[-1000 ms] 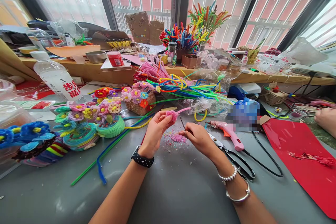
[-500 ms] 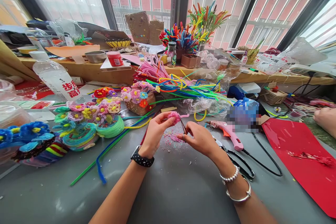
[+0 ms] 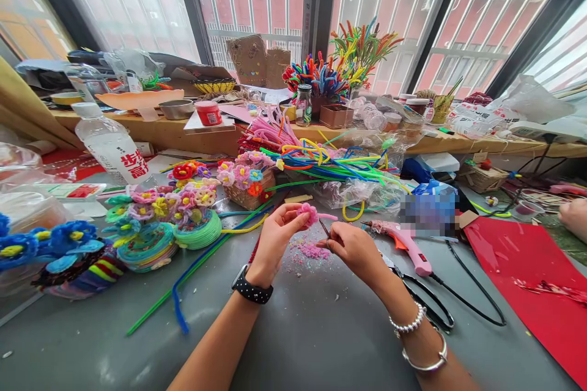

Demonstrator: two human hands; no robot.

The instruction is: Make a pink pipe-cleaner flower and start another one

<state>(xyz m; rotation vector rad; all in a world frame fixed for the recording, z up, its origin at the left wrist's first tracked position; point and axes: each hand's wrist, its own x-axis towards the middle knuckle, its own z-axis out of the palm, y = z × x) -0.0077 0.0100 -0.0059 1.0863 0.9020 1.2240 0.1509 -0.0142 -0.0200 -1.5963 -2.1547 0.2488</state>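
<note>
Near the middle of the grey table point(image 3: 293, 342), my left hand point(image 3: 279, 235) pinches a fluffy pink flower point(image 3: 308, 215) between thumb and fingers. A pink stem point(image 3: 328, 217) sticks out from it to the right. My right hand point(image 3: 351, 247) is closed on small dark scissors point(image 3: 324, 229), whose blades point up and left toward the flower. From this view I cannot tell whether the blades touch it. Below the hands lies a scatter of pink clippings point(image 3: 312, 250).
Pipe-cleaner flower pots point(image 3: 197, 229) and a water bottle point(image 3: 110, 143) stand at the left. A pink glue gun point(image 3: 410, 247), black-handled scissors point(image 3: 428, 302) and red sheet point(image 3: 518, 275) lie right. Behind is a pipe-cleaner bundle point(image 3: 316, 156). Another person's hand point(image 3: 573, 220) shows at the far right.
The view has shifted, so the scene sits slightly lower and further right. The scissors have drawn back a little from the flower, and more of the pink stem shows.
</note>
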